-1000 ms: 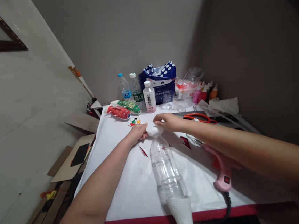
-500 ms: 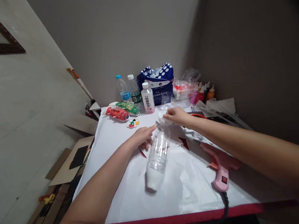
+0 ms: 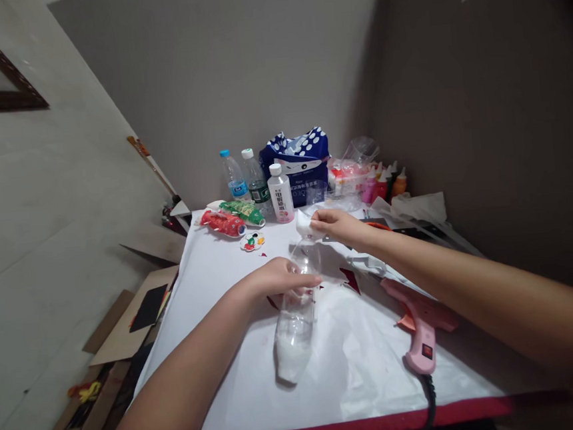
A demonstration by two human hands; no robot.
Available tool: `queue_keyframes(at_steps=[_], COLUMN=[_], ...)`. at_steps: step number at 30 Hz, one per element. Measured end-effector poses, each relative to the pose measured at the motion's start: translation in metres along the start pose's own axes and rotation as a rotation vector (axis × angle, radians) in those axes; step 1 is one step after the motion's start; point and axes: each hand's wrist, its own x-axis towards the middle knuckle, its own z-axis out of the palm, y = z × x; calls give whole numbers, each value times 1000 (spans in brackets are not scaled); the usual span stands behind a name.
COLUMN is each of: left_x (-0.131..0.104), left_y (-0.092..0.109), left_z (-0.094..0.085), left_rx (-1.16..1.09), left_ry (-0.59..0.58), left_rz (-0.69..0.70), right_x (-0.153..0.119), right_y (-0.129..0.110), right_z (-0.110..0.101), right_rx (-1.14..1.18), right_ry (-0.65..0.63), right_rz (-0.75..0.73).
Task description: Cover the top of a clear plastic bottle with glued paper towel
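Observation:
A clear plastic bottle (image 3: 296, 321) lies on the white-covered table, its neck pointing away from me and its near end white. My left hand (image 3: 285, 279) wraps around the bottle's middle, the thumb lying across the top. At the far end, my right hand (image 3: 335, 225) pinches a white tissue-like piece (image 3: 305, 225) over the bottle's neck. That piece hides the mouth of the bottle. Dark red scraps (image 3: 350, 280) lie to either side of it. Right of the bottle, below my right forearm, rests a pink glue gun (image 3: 421, 330) with a black cord.
Behind my hands stand several bottles (image 3: 281, 195), a blue tissue pack (image 3: 307, 173) and paint bottles (image 3: 399, 184). A red fish craft (image 3: 223, 223), a green one (image 3: 246, 212) and a small paint palette (image 3: 253, 242) lie at the back left. Cardboard (image 3: 125, 323) leans beside the table.
My left hand has moved from beside the bottle's neck onto its middle and closed around it. My right hand stays at the neck with the white piece.

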Motion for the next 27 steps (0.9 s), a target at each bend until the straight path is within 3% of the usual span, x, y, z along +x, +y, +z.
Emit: queue_keyframes(at_steps=[3,6,8,10,16,20,24,27], left_x=[-8,-19,-28,-39,-61,-60,-55,-55], left_y=[5,9,13,18,30,30,25,25], left_z=[-1,3,6,10,19,15,5,2], left_rx=[-68,-71,-36,-18,-28,-1,-161,-243], left_ry=[9,115,214,235,188,132,30,16], left_rz=[62,138,211,280,396,436,460,446], right_x=[-7,-20,-31,-43,-67,-76,-85,-92], right_y=[-21,-51,-69,-84,-93,-92,-99,-107], right_z=[-5,-17,-26,-34,-41,-40,-38,-34], right_rx=[59,93,63,-52,-36,-23,23,50], right_ry=[12,42,36,36,68,136,114,98], right_rz=[-89,-172,-208,-247,-327,-322,-352,-380])
